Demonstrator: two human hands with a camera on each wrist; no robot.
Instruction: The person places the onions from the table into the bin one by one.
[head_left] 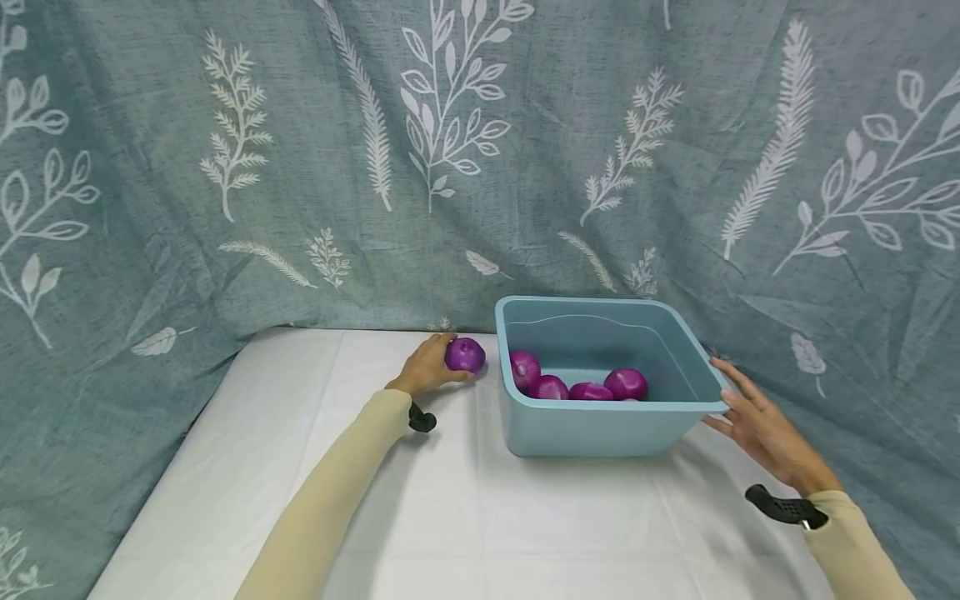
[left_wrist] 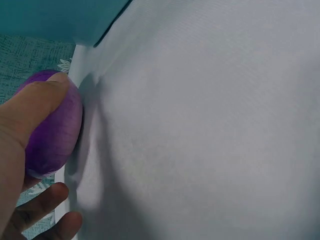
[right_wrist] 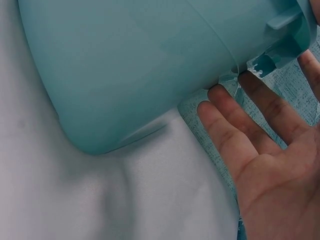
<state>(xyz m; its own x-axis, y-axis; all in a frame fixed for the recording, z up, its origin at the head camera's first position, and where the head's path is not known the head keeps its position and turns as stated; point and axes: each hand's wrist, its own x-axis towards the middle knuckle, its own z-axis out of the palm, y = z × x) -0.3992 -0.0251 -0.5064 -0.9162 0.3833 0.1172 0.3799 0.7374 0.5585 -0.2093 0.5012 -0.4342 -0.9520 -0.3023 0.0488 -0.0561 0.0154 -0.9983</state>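
My left hand (head_left: 432, 367) grips a round purple onion (head_left: 466, 356) beside the left end of a blue plastic bin (head_left: 600, 432). In the left wrist view the thumb (left_wrist: 45, 100) lies across the onion's side, and two fingers extend below it. Several more purple onions (head_left: 626, 384) lie inside the bin, their lower parts partly hidden by its front wall. At the bin's right end, my right hand (head_left: 765, 429) rests its extended fingers against the outside under the rim. The right wrist view shows these fingers (right_wrist: 227, 132) mostly straight, with the palm turned toward the camera.
A white cloth (head_left: 405, 517) covers the table. Behind it hangs a green-blue curtain (head_left: 300, 167) with white leaf prints, close to the table's back edge. Black straps (head_left: 787, 507) are worn on both wrists.
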